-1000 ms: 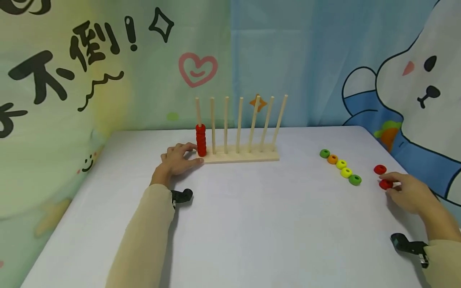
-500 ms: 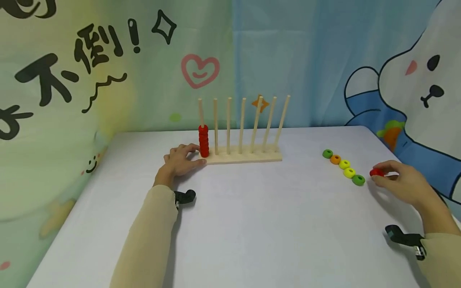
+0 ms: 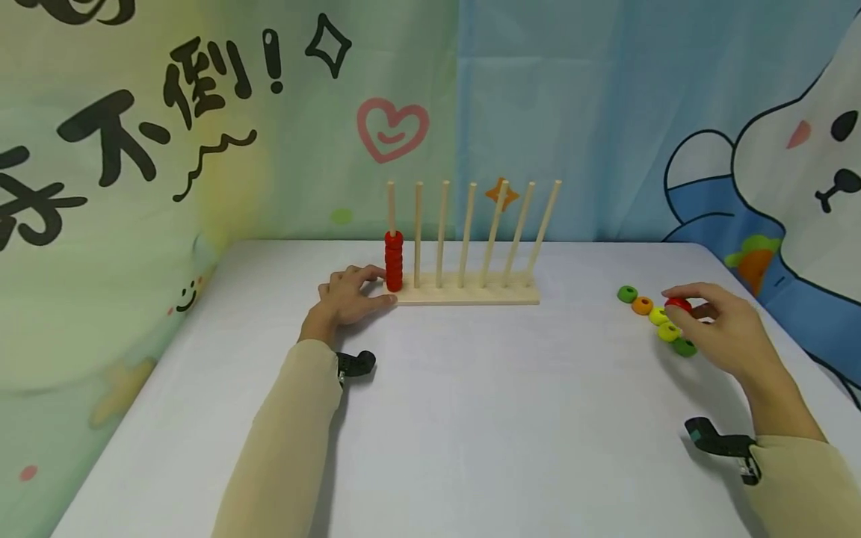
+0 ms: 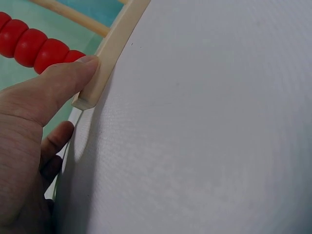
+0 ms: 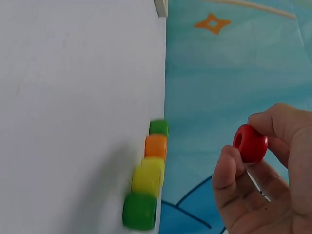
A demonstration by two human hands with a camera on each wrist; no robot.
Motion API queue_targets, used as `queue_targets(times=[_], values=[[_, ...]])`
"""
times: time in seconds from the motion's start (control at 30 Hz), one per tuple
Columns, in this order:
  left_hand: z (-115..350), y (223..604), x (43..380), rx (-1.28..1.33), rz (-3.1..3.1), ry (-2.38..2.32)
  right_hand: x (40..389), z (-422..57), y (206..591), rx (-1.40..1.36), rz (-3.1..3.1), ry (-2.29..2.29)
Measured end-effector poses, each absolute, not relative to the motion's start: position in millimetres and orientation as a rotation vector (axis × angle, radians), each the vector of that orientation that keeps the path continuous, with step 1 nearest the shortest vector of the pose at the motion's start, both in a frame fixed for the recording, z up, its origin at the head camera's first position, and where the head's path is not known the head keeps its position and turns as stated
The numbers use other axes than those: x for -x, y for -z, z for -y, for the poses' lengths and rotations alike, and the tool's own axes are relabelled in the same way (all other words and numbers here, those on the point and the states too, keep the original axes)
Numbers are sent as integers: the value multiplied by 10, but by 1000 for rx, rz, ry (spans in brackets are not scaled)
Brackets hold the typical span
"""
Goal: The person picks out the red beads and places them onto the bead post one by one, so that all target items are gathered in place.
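Note:
My left hand (image 3: 351,296) grips the left end of a wooden peg rack (image 3: 468,295), thumb at the front of its base. Red beads (image 3: 394,261) are stacked on the leftmost peg; the other pegs are bare. In the left wrist view my thumb (image 4: 73,80) presses on the base beside the red stack. My right hand (image 3: 729,329) pinches one red bead (image 5: 253,144) between thumb and fingers, raised off the table. Under and beside it lies a row of loose beads: green (image 3: 628,294), orange (image 3: 642,305), two yellow (image 3: 669,332) and green (image 3: 684,347).
The white table (image 3: 511,418) carries the rack at the back and the loose beads at the right. A printed curtain (image 3: 572,112) hangs close behind the table. The table area behind my right hand is hidden.
My right hand has picked the red bead off the table and carried it left, over the bead row. The other red bead seen earlier is no longer plainly visible. My left hand stays on the rack.

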State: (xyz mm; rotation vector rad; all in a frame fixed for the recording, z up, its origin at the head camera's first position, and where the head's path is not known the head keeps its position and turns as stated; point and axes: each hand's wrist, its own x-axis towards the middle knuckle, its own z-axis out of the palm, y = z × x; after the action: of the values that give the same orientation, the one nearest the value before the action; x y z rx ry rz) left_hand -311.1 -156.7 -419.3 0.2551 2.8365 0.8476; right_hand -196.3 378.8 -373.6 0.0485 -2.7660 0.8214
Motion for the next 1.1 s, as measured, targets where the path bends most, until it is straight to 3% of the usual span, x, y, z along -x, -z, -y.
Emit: queue_targets(times=[0.3, 1.1], values=[[1554, 4194, 3120, -255, -2836, -826, 2057, -3559, 3702, -68, 2745, -987], [1553, 4197, 3129, -233, -2840, -823, 2444, -2898, 3565, -472, 2553, -1081]])
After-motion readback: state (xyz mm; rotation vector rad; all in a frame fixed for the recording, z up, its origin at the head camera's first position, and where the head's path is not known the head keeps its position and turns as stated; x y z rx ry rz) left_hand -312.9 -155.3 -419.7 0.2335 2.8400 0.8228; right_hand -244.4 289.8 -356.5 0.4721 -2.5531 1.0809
